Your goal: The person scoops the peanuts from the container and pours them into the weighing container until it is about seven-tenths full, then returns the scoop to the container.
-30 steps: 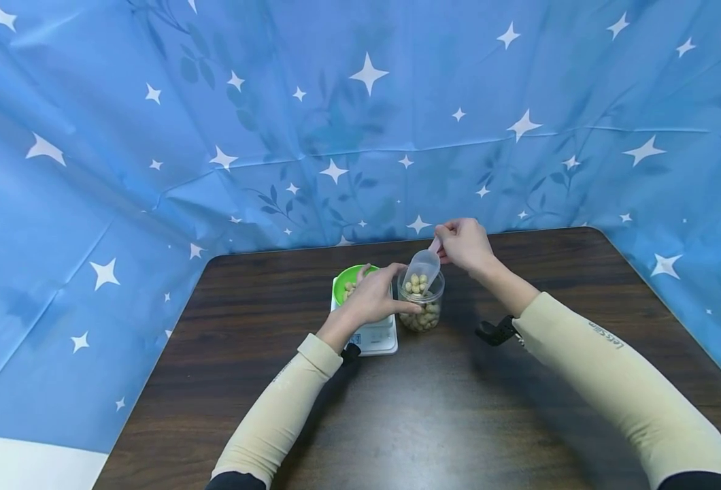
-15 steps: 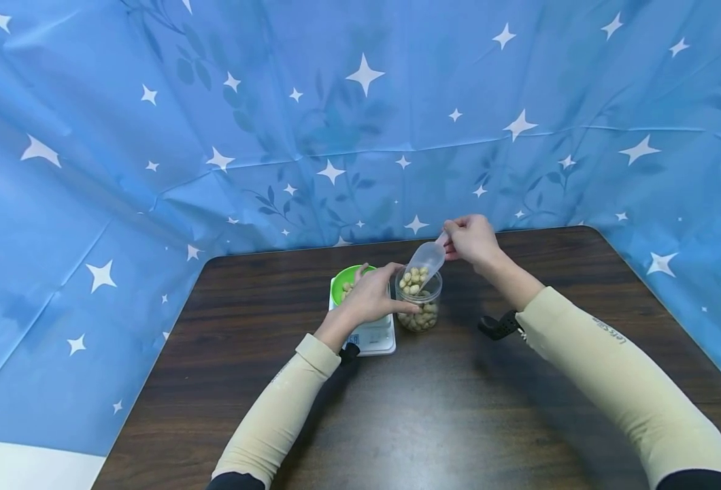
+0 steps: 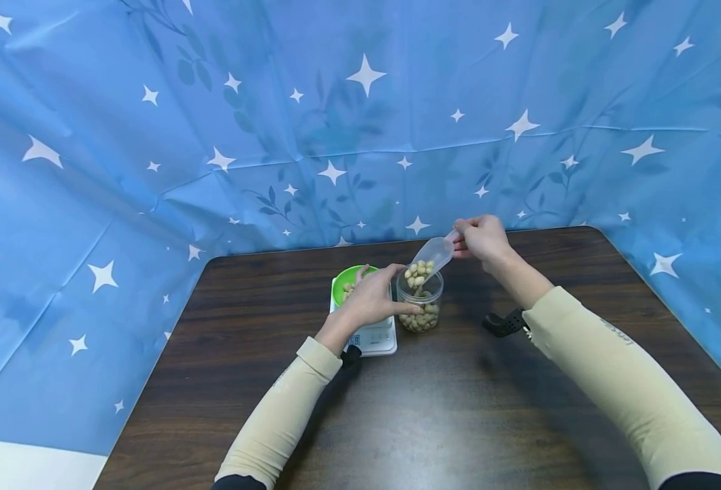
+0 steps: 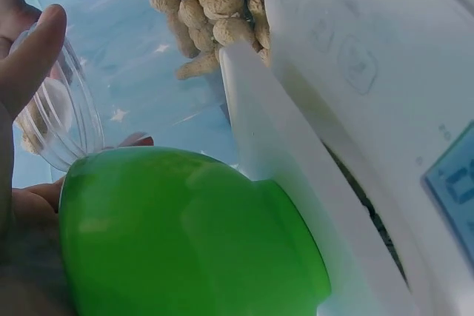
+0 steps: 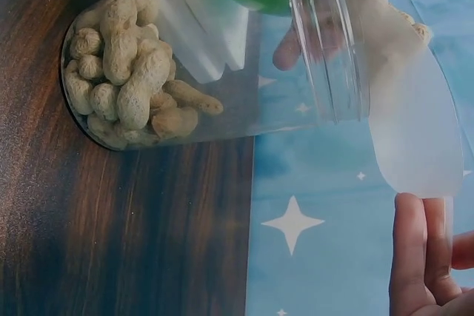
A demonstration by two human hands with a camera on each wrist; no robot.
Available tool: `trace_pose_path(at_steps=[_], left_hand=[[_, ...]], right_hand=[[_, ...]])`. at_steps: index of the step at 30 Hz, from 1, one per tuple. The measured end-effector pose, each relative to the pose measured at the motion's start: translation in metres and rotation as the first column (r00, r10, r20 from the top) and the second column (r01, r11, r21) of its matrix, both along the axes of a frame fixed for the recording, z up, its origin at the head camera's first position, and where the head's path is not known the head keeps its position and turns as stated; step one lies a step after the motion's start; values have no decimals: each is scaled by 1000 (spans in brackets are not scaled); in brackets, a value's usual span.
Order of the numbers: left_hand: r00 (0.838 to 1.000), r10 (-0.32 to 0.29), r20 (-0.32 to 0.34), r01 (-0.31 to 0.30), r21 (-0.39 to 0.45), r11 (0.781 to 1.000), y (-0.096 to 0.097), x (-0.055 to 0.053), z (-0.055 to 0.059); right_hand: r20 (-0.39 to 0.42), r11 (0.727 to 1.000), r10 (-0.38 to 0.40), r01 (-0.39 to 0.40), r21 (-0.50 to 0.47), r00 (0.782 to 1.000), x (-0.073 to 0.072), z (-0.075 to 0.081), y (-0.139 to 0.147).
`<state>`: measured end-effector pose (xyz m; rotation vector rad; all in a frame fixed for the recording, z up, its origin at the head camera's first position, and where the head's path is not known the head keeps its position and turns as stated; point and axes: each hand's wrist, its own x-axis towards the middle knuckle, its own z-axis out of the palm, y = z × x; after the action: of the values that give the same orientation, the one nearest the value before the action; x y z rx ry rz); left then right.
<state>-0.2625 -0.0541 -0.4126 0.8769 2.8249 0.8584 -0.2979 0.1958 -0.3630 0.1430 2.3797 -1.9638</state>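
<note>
My left hand (image 3: 366, 297) grips a clear plastic jar (image 5: 244, 112) near its rim, thumb on the near side. Unshelled peanuts (image 5: 137, 72) lie in the bottom of the jar. In my right hand (image 3: 484, 239) is the handle of a translucent white scoop (image 3: 439, 250), pinched between thumb and fingers. The scoop tilts down to the left over the jar's mouth, with several peanuts in its bowl. Left of the jar, a green bowl (image 4: 185, 234) with peanuts in it sits on a white kitchen scale (image 3: 377, 339), partly hidden behind my left hand.
The scale's digital display (image 4: 455, 183) faces the near side. Everything stands on a dark wood-grain table (image 3: 262, 313), toward its far edge. A blue curtain with white stars (image 3: 360, 136) hangs right behind that edge.
My right hand has drawn the scoop up and to the right, from inside the jar to over its mouth, with peanuts in it. The left hand stays on the jar.
</note>
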Motion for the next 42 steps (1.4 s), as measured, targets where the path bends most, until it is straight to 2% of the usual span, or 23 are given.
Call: trace_pose_path(at_steps=[12,16,24,27,35,42], left_hand=[[999,32,12,-32,-15,999,-2,5,2],[999,52,7,-52,4,999,-11,9,4],[995,90,-46,-89,29,996,-41,11,7],[993,111,-29,-110,18,994,-52,11,6],[981,176,83,-178,13,984,-75,13,6],[967,186,173,-184,-31,982,-85,12,6]], right_hand=[[13,996,0,2,-85,1000,2,0,3],[7,994,-4,5,-111,1000,3,2,3],[-15,981,-23,20,-195,1000,1,6,-1],[-13,975,-33,29,-218,999,0,6,-3],[-9,968,-39,36,-249,999,-3,8,-17],[-26,976,-37,30,-217,999,-7,10,-32]])
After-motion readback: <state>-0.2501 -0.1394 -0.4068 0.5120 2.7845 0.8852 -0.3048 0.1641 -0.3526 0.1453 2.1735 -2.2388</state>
